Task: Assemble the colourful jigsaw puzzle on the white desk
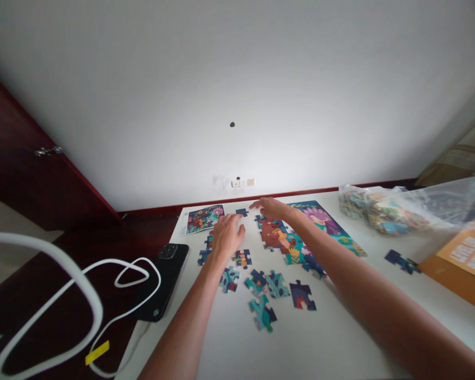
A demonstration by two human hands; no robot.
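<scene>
Dark blue piece (241, 212): lies flat on the surface (229, 343), between your two hands, just beyond your left fingertips and just left of your right index finger; contact cannot be told.
Left hand (227, 236): fingers loosely spread, palm down, nothing seen in its grasp.
Right hand (269, 208): index finger extended toward the dark blue piece; whether the curled fingers hold anything cannot be told.
Assembled section (271, 235): nearer you than your right hand, showing on both sides of your right forearm.
Picture sheet (203, 218): just left of your left hand.
Loose pieces (277, 284): scattered nearer you than your left hand, between your forearms.
Plastic bag (391, 211): filled with pieces, well right of your right hand.
Orange box (465, 253): right of your right forearm, nearer you than the plastic bag.
Black phone (170, 279): left of your left forearm, with a white cable (157, 279) looped across it.
</scene>
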